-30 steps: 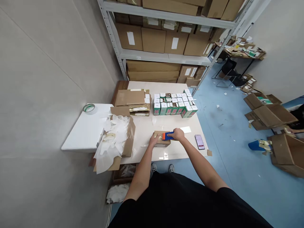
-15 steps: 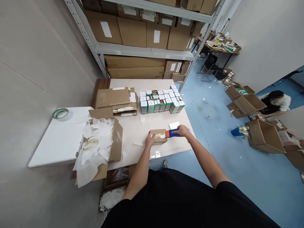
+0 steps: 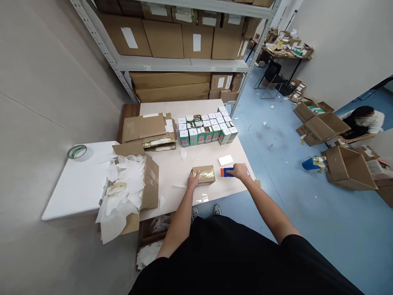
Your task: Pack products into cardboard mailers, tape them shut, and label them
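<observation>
Fingers of the left hand (image 3: pixel 192 180), partly spread, clasp the left end of a taped box (image 3: pixel 206 173); those of the right hand (image 3: pixel 240 171) curl closed round a blue-and-orange tool (image 3: pixel 226 172). The left arm (image 3: pixel 179 215) and right arm (image 3: pixel 266 205) stretch forward; the box rests on the counter (image 3: pixel 169 168).

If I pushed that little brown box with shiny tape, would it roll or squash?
The box would probably slide rather than roll, since it sits flat on the table. Its straight edges suggest it's stiff; the shiny tape may feel slippery.

We're up on the wearer's head, looking forward and steeply down! Near below spreads the table (image 3: pixel 172 174), far ahead the shelving (image 3: pixel 172 64).
</observation>
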`<control>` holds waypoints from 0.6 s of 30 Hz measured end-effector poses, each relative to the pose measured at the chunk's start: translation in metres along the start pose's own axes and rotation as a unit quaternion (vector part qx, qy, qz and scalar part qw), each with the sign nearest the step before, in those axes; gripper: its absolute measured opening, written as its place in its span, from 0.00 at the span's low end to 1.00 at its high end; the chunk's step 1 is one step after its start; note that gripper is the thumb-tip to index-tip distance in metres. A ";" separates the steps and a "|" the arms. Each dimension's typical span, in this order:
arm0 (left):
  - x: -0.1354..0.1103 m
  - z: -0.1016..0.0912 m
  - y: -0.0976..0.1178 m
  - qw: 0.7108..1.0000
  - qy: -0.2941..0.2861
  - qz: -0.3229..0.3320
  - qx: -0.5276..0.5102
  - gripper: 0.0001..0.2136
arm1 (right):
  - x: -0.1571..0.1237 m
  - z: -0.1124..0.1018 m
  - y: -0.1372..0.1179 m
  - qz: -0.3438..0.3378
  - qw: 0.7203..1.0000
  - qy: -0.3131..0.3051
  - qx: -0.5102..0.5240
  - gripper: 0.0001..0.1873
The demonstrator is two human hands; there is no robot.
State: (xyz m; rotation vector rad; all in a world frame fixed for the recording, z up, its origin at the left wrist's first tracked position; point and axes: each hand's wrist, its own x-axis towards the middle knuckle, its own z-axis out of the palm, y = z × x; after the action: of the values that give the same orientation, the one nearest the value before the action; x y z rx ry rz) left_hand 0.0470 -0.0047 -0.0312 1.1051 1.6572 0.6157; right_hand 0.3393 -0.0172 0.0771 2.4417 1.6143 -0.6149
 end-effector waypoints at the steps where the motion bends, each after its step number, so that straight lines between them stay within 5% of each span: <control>1: 0.000 0.000 0.000 1.000 0.003 -0.001 -0.001 0.32 | -0.002 0.011 -0.006 -0.007 1.000 0.004 -0.007 0.29; 6: 0.001 0.000 -0.002 1.000 0.010 -0.005 0.008 0.31 | -0.012 0.077 -0.025 -0.049 0.998 0.028 -0.010 0.23; 9: 0.004 0.001 -0.006 1.000 0.014 -0.004 0.018 0.31 | -0.013 0.109 -0.015 0.020 0.997 0.041 0.056 0.26; 13: 0.007 0.002 -0.010 1.000 0.022 0.006 0.016 0.30 | -0.007 0.136 0.012 0.015 0.994 0.061 0.094 0.24; 18: 0.009 0.002 -0.010 0.999 0.022 -0.009 0.034 0.29 | 0.006 0.147 0.028 0.048 0.989 -0.068 0.124 0.25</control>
State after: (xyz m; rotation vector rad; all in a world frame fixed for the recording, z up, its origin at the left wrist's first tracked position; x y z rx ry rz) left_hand 0.0444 -0.0010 -0.0439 1.1308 1.7360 0.5797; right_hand 0.3298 -0.0746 -0.0611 2.5629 1.4339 -0.9968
